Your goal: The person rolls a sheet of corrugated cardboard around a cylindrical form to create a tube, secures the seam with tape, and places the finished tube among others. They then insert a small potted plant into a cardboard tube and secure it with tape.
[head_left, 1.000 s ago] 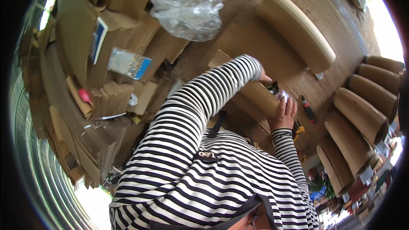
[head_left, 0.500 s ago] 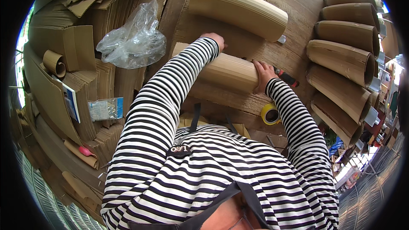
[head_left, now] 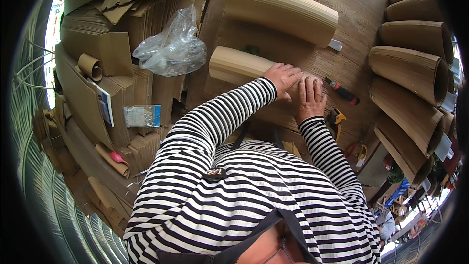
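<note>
A rolled sheet of tan corrugated cardboard [head_left: 238, 62] lies across the wooden bench in front of me. My left hand [head_left: 283, 79] rests on its right part, fingers stretched out along the curved surface. Right beside it, my right hand [head_left: 311, 99] lies with extended fingers on the right end of the roll, which the two hands largely cover. Just beyond the right hand is a hand tool with a red and black handle [head_left: 347, 94]. A yellow and black tool [head_left: 335, 119] lies next to my right forearm, partly hidden.
Another cardboard roll [head_left: 286, 13] lies farther back. Several curved cardboard pieces [head_left: 405, 66] line the right side. To the left are stacked cardboard sheets [head_left: 115, 93], a crumpled clear plastic bag [head_left: 173, 49] and a small packet [head_left: 141, 116]. Scissors [head_left: 361, 155] lie at the right.
My left hand has moved right and nearer, from the roll's far side to beside my right hand. My right hand has shifted onto the roll's top. The yellow tape roll is no longer visible.
</note>
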The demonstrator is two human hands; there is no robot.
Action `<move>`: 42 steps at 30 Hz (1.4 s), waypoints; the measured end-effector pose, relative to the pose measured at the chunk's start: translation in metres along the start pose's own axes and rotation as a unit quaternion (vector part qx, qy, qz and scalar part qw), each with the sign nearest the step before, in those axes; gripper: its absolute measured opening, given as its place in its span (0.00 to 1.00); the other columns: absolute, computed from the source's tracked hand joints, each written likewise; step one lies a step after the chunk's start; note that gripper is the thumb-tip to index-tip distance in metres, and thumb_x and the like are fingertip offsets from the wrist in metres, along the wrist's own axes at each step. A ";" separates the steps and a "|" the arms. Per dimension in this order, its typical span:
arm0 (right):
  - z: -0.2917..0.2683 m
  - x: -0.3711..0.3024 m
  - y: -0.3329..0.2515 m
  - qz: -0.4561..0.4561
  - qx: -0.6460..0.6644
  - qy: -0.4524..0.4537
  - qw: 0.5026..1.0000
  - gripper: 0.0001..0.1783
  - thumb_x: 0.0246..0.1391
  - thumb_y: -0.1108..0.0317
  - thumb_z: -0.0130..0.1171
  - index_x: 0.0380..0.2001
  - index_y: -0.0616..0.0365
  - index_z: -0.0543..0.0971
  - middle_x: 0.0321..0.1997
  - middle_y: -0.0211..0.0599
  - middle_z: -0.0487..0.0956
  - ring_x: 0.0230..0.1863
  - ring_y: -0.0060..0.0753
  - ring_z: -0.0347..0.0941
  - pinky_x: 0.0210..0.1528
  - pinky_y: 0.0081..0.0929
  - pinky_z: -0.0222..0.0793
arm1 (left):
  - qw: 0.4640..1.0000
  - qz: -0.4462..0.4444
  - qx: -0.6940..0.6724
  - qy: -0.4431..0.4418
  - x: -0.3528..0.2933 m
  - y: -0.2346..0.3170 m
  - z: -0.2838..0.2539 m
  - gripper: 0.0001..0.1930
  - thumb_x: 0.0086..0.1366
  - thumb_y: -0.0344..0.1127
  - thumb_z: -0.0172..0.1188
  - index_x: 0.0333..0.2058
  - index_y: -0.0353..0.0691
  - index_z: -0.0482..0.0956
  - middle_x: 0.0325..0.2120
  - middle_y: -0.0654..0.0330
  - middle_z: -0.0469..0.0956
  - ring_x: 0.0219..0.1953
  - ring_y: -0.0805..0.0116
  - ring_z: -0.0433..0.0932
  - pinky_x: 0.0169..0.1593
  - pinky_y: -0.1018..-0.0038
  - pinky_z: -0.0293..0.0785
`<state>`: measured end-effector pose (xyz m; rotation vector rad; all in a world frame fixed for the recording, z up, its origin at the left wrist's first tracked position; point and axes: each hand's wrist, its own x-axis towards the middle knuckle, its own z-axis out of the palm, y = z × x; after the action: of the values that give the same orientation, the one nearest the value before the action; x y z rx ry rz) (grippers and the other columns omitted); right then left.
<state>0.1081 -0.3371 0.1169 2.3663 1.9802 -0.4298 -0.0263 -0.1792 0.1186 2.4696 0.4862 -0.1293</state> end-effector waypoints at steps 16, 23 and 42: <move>-0.024 0.061 0.034 -0.010 0.090 -0.073 0.993 0.64 0.28 0.63 0.80 0.71 0.54 0.56 0.72 0.49 0.57 0.73 0.58 0.50 0.75 0.47 0.54 | 0.866 -0.286 -0.067 -0.404 0.071 -0.161 -0.025 0.46 0.67 0.77 0.37 0.63 0.41 0.73 0.65 0.43 0.68 0.68 0.46 0.65 0.72 0.58 0.56; -0.060 0.098 0.037 0.008 0.109 -0.182 0.977 0.63 0.27 0.60 0.81 0.69 0.52 0.59 0.71 0.49 0.59 0.72 0.60 0.54 0.72 0.48 0.62 | 0.925 -0.183 0.004 -0.332 0.078 -0.233 0.043 0.41 0.69 0.72 0.41 0.68 0.46 0.67 0.69 0.49 0.64 0.71 0.46 0.60 0.74 0.56 0.53; 0.003 0.084 0.102 0.254 0.395 -0.003 0.883 0.50 0.50 0.44 0.72 0.65 0.69 0.65 0.63 0.61 0.72 0.64 0.51 0.71 0.66 0.38 0.67 | 0.949 -0.082 -0.002 -0.304 0.143 -0.040 -0.056 0.63 0.36 0.60 0.81 0.67 0.33 0.61 0.62 0.41 0.70 0.65 0.46 0.69 0.68 0.63 0.65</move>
<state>0.2191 -0.2768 0.0795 3.1554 1.1809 -1.4032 0.0909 -0.0721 0.1126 2.2204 0.4106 -0.9224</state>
